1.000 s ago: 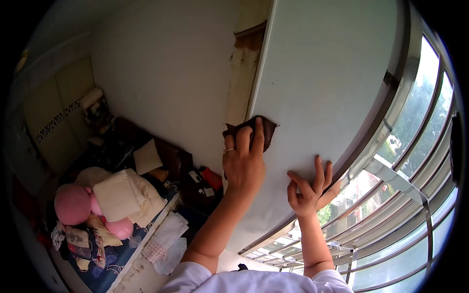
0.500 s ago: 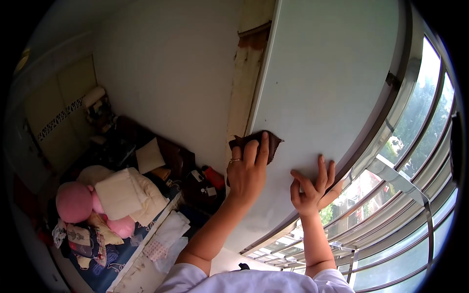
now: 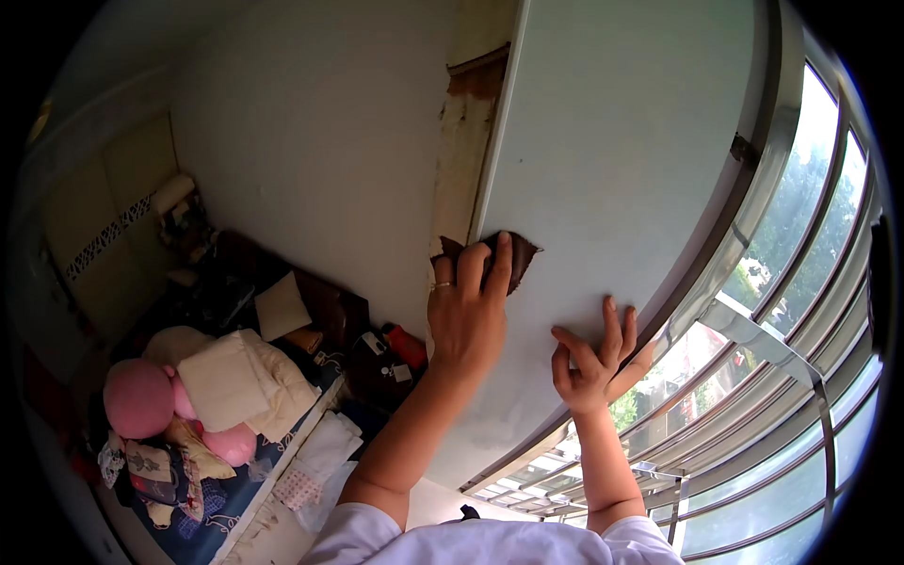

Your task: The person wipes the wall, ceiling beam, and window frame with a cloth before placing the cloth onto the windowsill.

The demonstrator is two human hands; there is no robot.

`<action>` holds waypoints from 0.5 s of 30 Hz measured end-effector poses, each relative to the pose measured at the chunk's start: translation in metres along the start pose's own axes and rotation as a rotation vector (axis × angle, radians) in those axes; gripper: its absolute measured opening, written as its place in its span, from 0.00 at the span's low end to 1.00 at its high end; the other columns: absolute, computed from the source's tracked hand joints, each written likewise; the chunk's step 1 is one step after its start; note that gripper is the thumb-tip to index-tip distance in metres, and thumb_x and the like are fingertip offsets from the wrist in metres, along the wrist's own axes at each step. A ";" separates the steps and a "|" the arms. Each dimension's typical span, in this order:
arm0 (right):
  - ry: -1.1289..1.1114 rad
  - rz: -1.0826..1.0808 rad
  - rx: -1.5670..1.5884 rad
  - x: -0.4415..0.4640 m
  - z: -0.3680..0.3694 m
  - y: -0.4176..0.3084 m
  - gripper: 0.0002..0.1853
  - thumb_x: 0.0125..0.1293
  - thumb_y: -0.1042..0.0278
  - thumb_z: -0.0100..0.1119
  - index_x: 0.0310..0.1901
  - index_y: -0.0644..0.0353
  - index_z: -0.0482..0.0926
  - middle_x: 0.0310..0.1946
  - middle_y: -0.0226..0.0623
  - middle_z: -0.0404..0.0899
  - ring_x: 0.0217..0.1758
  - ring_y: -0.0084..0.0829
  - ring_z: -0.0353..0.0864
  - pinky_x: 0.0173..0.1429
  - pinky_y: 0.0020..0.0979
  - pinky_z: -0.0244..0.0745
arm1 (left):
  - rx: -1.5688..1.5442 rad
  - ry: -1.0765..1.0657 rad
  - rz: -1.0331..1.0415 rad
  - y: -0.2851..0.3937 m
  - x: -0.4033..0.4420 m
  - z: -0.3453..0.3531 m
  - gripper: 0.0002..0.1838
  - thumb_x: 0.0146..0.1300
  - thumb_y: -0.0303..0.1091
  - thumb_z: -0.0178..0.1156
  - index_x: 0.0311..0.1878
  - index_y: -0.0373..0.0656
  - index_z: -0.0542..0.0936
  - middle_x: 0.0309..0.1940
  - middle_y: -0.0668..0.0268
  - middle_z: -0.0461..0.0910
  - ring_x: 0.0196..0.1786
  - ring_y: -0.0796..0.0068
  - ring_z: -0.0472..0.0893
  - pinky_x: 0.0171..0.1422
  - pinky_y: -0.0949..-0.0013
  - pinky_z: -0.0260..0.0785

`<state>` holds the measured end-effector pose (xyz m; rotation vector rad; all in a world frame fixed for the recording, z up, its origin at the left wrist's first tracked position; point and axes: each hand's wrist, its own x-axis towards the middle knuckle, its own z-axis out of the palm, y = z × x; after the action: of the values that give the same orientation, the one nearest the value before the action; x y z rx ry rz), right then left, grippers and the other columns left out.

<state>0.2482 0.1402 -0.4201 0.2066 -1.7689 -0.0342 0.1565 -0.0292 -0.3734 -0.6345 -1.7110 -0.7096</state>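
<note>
Fingers of my left hand (image 3: 468, 325), with a ring on one, press a dark brown cloth (image 3: 524, 258) with ragged edges against the long edge of a pale wall panel (image 3: 621, 141). Part of the cloth lies under the fingers and cannot be seen. Lower and to the right, my right hand (image 3: 593, 367) has its fingers spread, with nothing in them. It rests by the panel's border next to the dark window frame (image 3: 692, 268).
A strip of worn, stained wall (image 3: 464, 122) runs beside the panel. Barred windows (image 3: 791, 245) curve along the right. Below left, a bed (image 3: 193, 539) carries a pink plush toy (image 3: 139, 399), folded bedding (image 3: 226, 377) and clothes. A dark bedside table (image 3: 377, 377) holds small items.
My left hand has slid slightly up along the panel's edge with the cloth. The right hand stays in place, and the whole view has shifted a little.
</note>
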 end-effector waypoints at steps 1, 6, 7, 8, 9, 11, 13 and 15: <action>-0.006 0.002 0.001 -0.001 -0.001 -0.001 0.15 0.45 0.76 0.60 0.35 0.48 0.88 0.69 0.51 0.66 0.78 0.54 0.50 0.78 0.47 0.49 | 0.000 -0.005 -0.004 0.000 -0.003 -0.001 0.32 0.47 0.19 0.63 0.61 0.46 0.79 0.44 0.64 0.73 0.36 0.59 0.73 0.27 0.65 0.73; -0.005 0.009 -0.015 0.002 -0.001 -0.002 0.14 0.45 0.76 0.60 0.34 0.47 0.88 0.69 0.51 0.67 0.77 0.55 0.51 0.78 0.47 0.50 | -0.014 -0.054 -0.005 0.000 -0.023 0.008 0.34 0.46 0.17 0.62 0.61 0.51 0.80 0.45 0.66 0.72 0.38 0.60 0.74 0.31 0.64 0.75; -0.003 0.014 -0.022 0.002 -0.001 -0.002 0.14 0.45 0.76 0.60 0.34 0.47 0.88 0.69 0.51 0.67 0.77 0.55 0.51 0.78 0.47 0.50 | -0.019 -0.052 0.033 0.005 -0.028 0.008 0.34 0.47 0.17 0.63 0.61 0.51 0.80 0.44 0.66 0.72 0.37 0.60 0.73 0.30 0.64 0.75; 0.005 0.012 -0.023 0.001 0.000 -0.002 0.14 0.45 0.76 0.61 0.33 0.47 0.88 0.68 0.50 0.67 0.76 0.55 0.52 0.77 0.47 0.50 | -0.021 -0.041 0.087 0.010 -0.030 0.010 0.32 0.47 0.20 0.64 0.61 0.50 0.80 0.43 0.67 0.72 0.34 0.61 0.72 0.26 0.66 0.73; 0.015 0.010 -0.025 0.001 0.001 -0.003 0.14 0.44 0.76 0.61 0.33 0.47 0.88 0.68 0.50 0.67 0.76 0.56 0.53 0.77 0.47 0.51 | -0.027 -0.040 0.096 0.014 -0.028 0.013 0.32 0.47 0.20 0.64 0.61 0.50 0.80 0.43 0.67 0.72 0.34 0.61 0.72 0.26 0.66 0.73; 0.014 0.024 -0.021 0.002 -0.001 -0.005 0.14 0.44 0.76 0.61 0.33 0.47 0.88 0.68 0.49 0.67 0.76 0.56 0.53 0.77 0.47 0.51 | -0.010 -0.022 0.166 0.024 -0.022 0.013 0.31 0.48 0.23 0.64 0.61 0.48 0.79 0.42 0.67 0.72 0.33 0.63 0.71 0.25 0.68 0.72; 0.015 0.031 -0.016 0.004 0.001 -0.006 0.15 0.44 0.76 0.61 0.34 0.47 0.88 0.68 0.49 0.67 0.75 0.56 0.54 0.77 0.48 0.52 | -0.020 -0.004 0.219 0.028 -0.005 0.012 0.30 0.49 0.26 0.64 0.61 0.46 0.79 0.42 0.68 0.73 0.32 0.64 0.70 0.23 0.69 0.69; 0.034 0.012 0.005 0.002 0.002 -0.002 0.15 0.44 0.76 0.62 0.34 0.47 0.88 0.68 0.48 0.67 0.75 0.55 0.54 0.77 0.48 0.53 | 0.061 -0.012 0.239 0.036 0.003 0.007 0.29 0.49 0.32 0.64 0.59 0.49 0.81 0.40 0.71 0.72 0.31 0.69 0.69 0.23 0.74 0.68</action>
<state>0.2458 0.1374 -0.4195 0.1989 -1.7359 -0.0179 0.1769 0.0004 -0.3672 -0.7857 -1.6278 -0.4843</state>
